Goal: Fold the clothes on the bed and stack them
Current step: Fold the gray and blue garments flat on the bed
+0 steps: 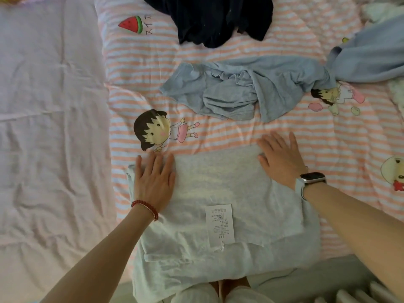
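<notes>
Hands flat on folded grey garment (218,189)

Left hand (154,182) and right hand (281,159) press its far corners, fingers straight; crumpled blue shirt (231,92) lies beyond them.

both arms reaching forward from the bottom corners, left hand (154,181) flat palm down with fingers straight and close together, right hand (281,159) also flat, fingers spread a bit, thumb pointing inward
</notes>
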Tool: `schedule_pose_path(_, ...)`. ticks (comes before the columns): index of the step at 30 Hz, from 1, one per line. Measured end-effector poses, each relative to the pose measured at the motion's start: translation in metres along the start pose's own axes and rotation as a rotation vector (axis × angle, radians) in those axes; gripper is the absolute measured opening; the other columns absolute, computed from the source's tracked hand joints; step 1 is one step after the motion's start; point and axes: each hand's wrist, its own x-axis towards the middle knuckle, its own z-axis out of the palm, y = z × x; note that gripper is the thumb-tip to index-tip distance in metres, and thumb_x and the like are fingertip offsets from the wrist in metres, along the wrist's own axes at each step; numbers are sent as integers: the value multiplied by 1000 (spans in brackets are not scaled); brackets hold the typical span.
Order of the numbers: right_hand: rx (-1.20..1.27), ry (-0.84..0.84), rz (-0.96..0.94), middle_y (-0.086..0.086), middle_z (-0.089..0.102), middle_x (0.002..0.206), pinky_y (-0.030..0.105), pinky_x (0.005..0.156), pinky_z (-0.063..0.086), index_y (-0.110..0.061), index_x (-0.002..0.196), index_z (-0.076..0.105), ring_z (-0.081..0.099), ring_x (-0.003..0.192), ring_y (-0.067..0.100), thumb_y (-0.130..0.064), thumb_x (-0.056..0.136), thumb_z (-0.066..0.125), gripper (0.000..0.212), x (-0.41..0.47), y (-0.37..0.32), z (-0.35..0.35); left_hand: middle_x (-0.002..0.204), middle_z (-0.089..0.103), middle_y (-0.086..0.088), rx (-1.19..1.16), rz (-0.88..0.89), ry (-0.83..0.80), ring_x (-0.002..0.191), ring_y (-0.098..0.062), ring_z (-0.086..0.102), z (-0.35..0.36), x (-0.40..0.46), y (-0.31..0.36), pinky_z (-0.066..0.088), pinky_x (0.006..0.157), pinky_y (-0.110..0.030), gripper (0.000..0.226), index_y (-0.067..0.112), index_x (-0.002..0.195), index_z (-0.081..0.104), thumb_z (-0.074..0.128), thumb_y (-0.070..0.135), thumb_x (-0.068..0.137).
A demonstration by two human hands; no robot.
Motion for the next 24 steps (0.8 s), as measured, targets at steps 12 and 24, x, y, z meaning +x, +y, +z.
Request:
schedule_pose_path(12,133,-312,-55,7,53,115,32,71,39,-17,125,42,54,97,26,-31,98,39,30,10,2,-46,97,64,-6,-299,-6,-354,78,-19,53,-49,30,-57,42,68,-29,30,19,109,54,48,43,92)
schedule_pose_path(24,56,397,27,20,49,114,44,78,33,-1,115,50,46,103,38,-7,95,43,22,25,35,-161,104,62,-14,-168,-40,394,98,-34,55,-181,99,-39,34,80,-41,22,8,110,58,47,20,94)
